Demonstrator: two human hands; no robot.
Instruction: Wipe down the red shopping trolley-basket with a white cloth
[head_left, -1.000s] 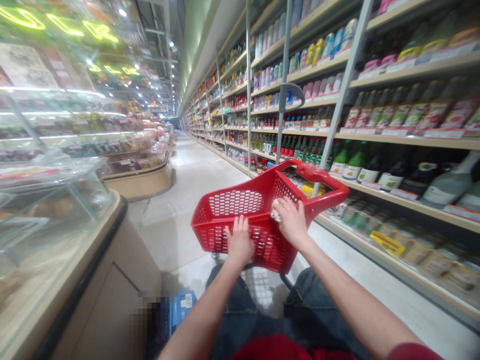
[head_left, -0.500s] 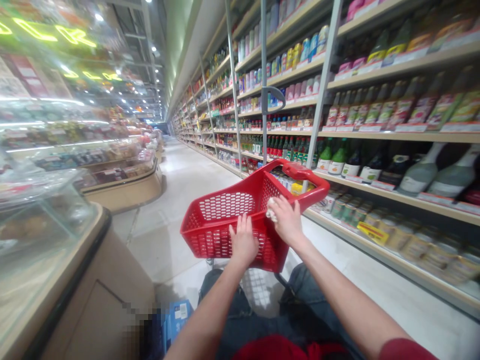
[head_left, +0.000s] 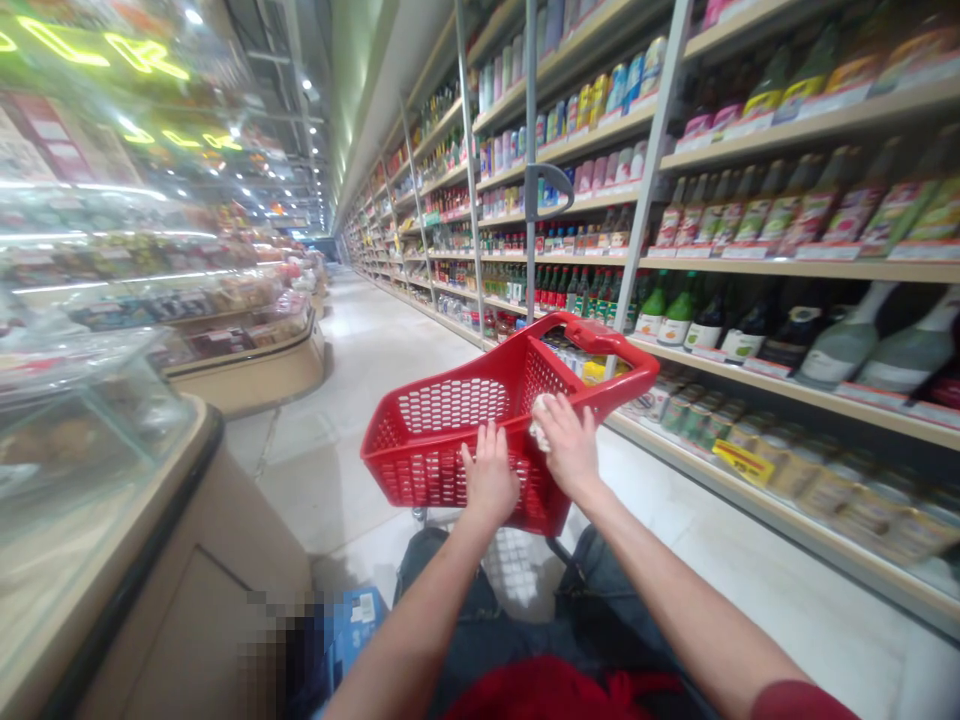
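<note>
Along a supermarket aisle, the right hand grips a crumpled white wad at a red perforated plastic cart basket, left hand spread; work appears unfinished.

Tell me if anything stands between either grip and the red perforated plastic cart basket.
Nothing visible stands between the left grip and the near side of the red perforated plastic cart basket. At the right grip, a crumpled white cloth or tissue seems to lie between it and the basket's rim.

Open air above the red basket, raised handle barring its right end, knees apparently close beneath
</note>
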